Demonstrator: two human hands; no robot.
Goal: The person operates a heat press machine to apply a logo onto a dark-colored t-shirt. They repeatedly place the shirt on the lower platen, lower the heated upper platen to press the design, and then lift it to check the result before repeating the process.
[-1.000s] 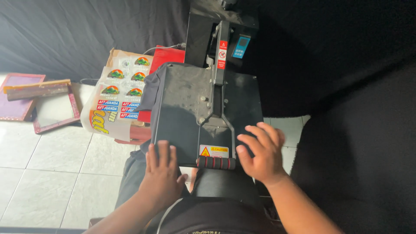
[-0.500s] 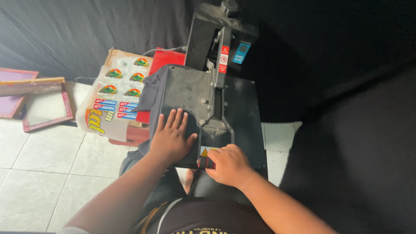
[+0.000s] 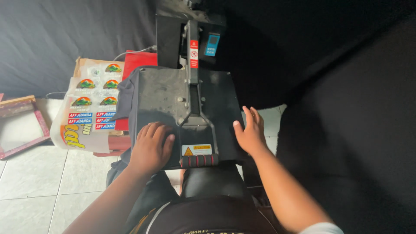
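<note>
A black heat press (image 3: 173,95) stands in front of me with its top plate down. Its handle with a red-and-black grip (image 3: 199,160) points toward me, just below a yellow warning label (image 3: 196,150). My left hand (image 3: 151,146) lies flat on the plate's near left part, fingers together. My right hand (image 3: 249,132) rests flat at the plate's right edge, fingers spread. Neither hand grips anything. Dark cloth (image 3: 125,97) sticks out at the plate's left side.
A sheet of printed stickers (image 3: 93,104) lies left of the press over a red object (image 3: 141,60). A wooden screen frame (image 3: 21,125) rests on the white tiled floor (image 3: 34,182). Black fabric (image 3: 346,108) hangs behind and to the right.
My right hand has moved from the handle area out to the plate's right edge. My left hand slid back toward the near left of the plate.
</note>
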